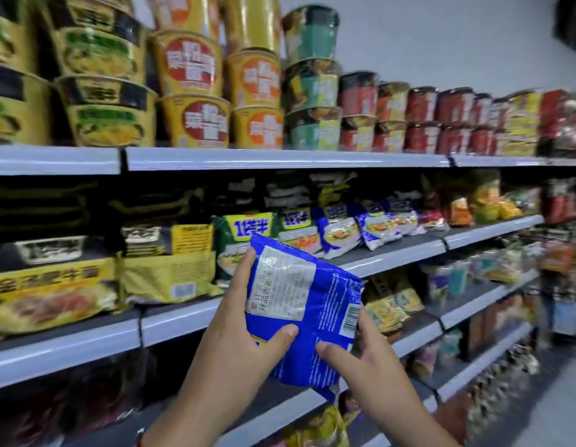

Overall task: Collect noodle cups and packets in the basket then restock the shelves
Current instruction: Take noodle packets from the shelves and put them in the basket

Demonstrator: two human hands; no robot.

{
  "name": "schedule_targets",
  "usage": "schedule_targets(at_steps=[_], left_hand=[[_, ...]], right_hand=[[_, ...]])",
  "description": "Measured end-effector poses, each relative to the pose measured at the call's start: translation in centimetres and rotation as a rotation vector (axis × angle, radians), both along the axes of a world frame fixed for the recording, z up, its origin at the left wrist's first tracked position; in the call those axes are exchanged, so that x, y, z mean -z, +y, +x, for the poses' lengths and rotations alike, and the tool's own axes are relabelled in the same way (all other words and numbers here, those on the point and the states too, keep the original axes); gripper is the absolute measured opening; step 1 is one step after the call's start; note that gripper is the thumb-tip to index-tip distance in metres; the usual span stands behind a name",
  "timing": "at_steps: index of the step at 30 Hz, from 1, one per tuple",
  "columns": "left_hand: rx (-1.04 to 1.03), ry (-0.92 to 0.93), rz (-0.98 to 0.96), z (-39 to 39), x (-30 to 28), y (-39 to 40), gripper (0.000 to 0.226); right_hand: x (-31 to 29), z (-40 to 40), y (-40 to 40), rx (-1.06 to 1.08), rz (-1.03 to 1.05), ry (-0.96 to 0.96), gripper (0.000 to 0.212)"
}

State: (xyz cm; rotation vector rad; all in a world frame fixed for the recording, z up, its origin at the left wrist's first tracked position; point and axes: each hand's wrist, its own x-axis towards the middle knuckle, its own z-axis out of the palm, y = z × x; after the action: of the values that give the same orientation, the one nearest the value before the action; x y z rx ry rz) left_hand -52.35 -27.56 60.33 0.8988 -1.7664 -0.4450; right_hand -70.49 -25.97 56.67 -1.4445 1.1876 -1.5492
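A blue noodle packet [307,304] is held up in front of the middle shelf, its back label facing me. My left hand [238,321] grips its left side, thumb across the lower front. Its lower right corner sits in the grip of my right hand [360,356], thumb on the face and fingers behind. Matching blue packets [357,225] lean in a row on the middle shelf [393,256] just beyond. Noodle cups [196,88] are stacked along the top shelf [280,159]. No basket is in view.
Yellow multi-packs [54,288] fill the left of the middle shelf, and green-and-yellow packets [244,227] stand beside the blue row. Lower shelves [457,321] hold more packets. The aisle floor [557,411] shows at the bottom right.
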Motion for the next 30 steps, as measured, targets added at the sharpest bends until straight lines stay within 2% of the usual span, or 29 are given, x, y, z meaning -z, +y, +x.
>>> schedule_targets(at_steps=[3,8,11,13,15,17,20,24,26,30], left_hand=[[0.018,-0.018,-0.013,-4.1,-1.0,-3.0,0.098],[-0.050,-0.158,-0.089,-11.3,-3.6,-10.3,0.106],[-0.129,-0.244,-0.114,-15.6,-5.0,-15.5,0.110],[-0.193,-0.266,-0.096,-18.3,-5.8,-19.2,0.110],[-0.261,-0.258,-0.079,-20.7,-6.2,-22.9,0.109],[-0.295,-0.227,-0.027,-22.5,-6.0,-26.5,0.107],[-0.308,-0.193,0.093,-23.8,-4.6,-30.3,0.095],[-0.418,-0.263,0.087,-24.2,-2.5,-32.0,0.093],[-0.456,-0.295,0.059,-24.1,-2.1,-32.5,0.093],[-0.513,-0.359,0.078,-23.7,-2.0,-32.5,0.100]], right_hand=[[-1.4,-4.0,-2.3,0.051,-0.007,0.007,0.050],[-5.3,-11.8,-8.7,0.138,-0.103,0.097,0.043],[-7.4,-16.6,-15.5,0.194,-0.144,0.130,0.051],[-8.7,-19.3,-20.6,0.179,-0.129,0.124,0.067],[-9.5,-21.3,-25.6,0.155,-0.108,0.113,0.070],[-9.6,-22.7,-29.7,0.117,-0.066,0.115,0.057],[-8.7,-24.0,-33.8,0.063,0.019,0.236,0.038],[-7.0,-24.7,-36.2,0.024,0.026,0.289,0.029],[-6.3,-24.9,-36.7,0.051,-0.020,0.377,0.033],[-5.8,-24.8,-36.8,0.104,-0.070,0.460,0.058]])
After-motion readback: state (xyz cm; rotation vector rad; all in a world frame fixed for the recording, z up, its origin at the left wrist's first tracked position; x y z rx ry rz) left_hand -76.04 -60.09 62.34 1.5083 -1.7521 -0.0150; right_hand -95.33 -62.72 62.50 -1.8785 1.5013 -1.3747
